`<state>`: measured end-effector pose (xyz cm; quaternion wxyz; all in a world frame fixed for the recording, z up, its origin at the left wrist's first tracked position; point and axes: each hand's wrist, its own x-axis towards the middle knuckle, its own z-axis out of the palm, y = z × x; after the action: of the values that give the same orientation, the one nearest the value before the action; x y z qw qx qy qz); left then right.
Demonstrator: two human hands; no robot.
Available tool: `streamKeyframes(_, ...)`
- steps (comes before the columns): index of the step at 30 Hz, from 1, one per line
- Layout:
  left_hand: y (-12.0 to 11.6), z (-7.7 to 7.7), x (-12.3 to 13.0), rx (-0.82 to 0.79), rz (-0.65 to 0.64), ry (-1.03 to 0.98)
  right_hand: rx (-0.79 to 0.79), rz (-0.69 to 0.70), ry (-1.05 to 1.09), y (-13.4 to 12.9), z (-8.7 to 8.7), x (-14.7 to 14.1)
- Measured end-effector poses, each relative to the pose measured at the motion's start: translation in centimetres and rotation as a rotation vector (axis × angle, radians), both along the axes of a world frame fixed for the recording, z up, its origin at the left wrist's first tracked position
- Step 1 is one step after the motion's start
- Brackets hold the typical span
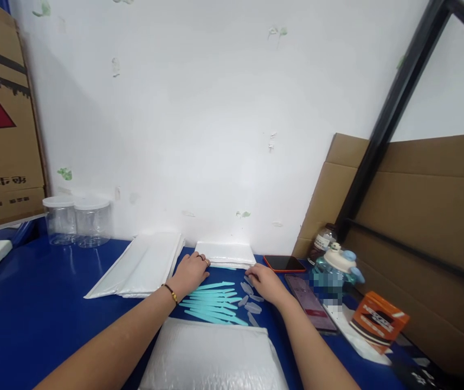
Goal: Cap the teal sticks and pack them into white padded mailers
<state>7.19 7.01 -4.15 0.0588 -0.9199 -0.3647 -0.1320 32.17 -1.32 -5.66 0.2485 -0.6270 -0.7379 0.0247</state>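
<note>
Both hands at a small stack of white bags, with the teal sticks and clear caps laid out loose on the table.

The left hand [191,272] lies flat and open, fingers spread on the near left corner of the small white bag stack [226,253] by the wall; the right hand [266,283] rests loosely curled at the stack's near right corner, gripping nothing that shows. Between the wrists a fan of teal plastic sticks [212,303] lies loose on the blue table [32,319], with small clear caps [251,299] scattered just to its right. None of them looks bagged, so the packing seems barely begun. A larger pile of white bags [142,264] sits to the left, and a bubble mailer [211,357] lies nearest the camera.
</note>
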Motion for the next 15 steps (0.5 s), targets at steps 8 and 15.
streamKeyframes(8,0.0,-1.2,0.0,0.098,-0.057,0.020,0.036,-0.049,-0.038,-0.1,0.3,-0.6)
streamKeyframes(15,-0.2,-1.1,0.0,0.108,-0.045,0.033,-0.068,-0.135,-0.195,-0.2,0.1,-1.1)
